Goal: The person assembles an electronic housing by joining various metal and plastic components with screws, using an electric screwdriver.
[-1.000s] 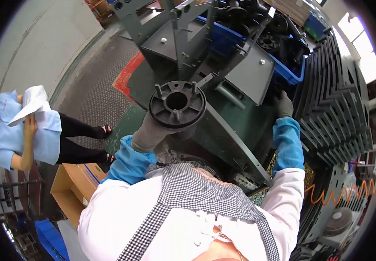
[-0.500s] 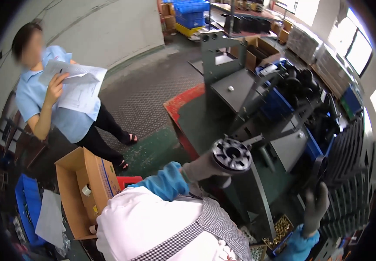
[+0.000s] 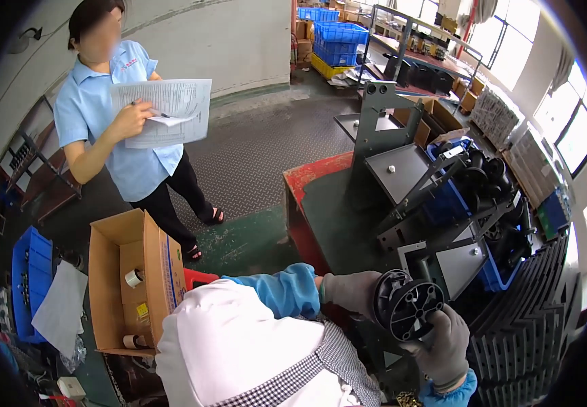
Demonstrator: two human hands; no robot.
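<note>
Both my hands wear grey gloves and close on a black spool-like part (image 3: 417,311) with round spoked ends. My left hand (image 3: 351,292) grips its left side, fingers partly hidden behind it. My right hand (image 3: 444,344) holds the right-hand disc by its rim, thumb below and fingers on the near face. Two round flanges show side by side; I cannot tell whether they are one piece. Beneath and beyond the hands stand dark metal frames (image 3: 383,139) with flat grey plates (image 3: 402,169) on a green-topped bench (image 3: 327,203).
Stacked black slotted brackets (image 3: 527,325) rise at the right, near a blue bin of black round parts (image 3: 486,186). An open cardboard box (image 3: 113,271) and a blue tray (image 3: 32,285) lie at left. A person in a light blue shirt (image 3: 103,102) holds papers (image 3: 164,112) beyond.
My right hand has come left from beside the brackets to the black part. My left hand has turned that part sideways and moved slightly right. The view has shifted; the other person appears further right.
</note>
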